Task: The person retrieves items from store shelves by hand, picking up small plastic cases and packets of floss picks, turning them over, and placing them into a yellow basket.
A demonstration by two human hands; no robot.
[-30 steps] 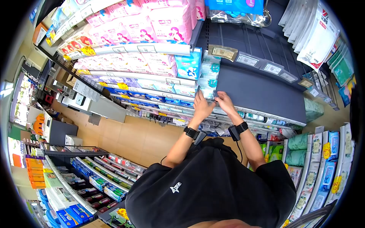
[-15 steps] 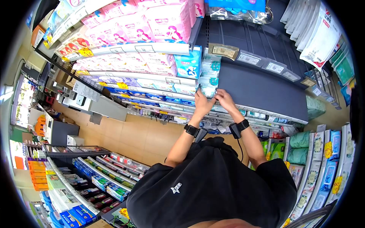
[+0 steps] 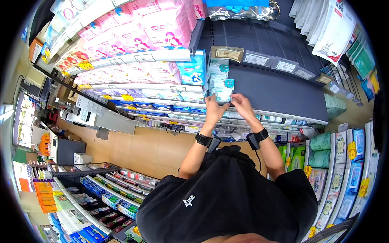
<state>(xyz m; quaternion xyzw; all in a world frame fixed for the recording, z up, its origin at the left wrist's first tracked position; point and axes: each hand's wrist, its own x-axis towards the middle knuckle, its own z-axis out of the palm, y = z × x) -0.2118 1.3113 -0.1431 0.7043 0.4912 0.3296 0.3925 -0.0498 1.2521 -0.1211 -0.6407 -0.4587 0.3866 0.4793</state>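
Note:
A white-and-teal packet [image 3: 222, 90] lies at the left end of the dark grey shelf [image 3: 275, 91], in front of another teal packet [image 3: 219, 69]. My left hand [image 3: 214, 110] holds the near left edge of the front packet, its thumb stretched along the near side. At the near right corner, my right hand [image 3: 243, 107] pinches with its fingers bent; the exact contact is small to see. A black band with a small box circles each wrist.
Pink packages [image 3: 162, 30] fill the upper shelves to the left, with a blue package [image 3: 192, 69] beside the teal packets. White bags [image 3: 334, 34] hang from hooks at upper right. Price tags [image 3: 257, 59] line the rail above. Another stocked rack [image 3: 109, 194] stands behind at left.
The view has shifted slightly, with the shelves moving left in it. The front packet now shows more fully, and my right hand's fingers sit a little farther from my left thumb.

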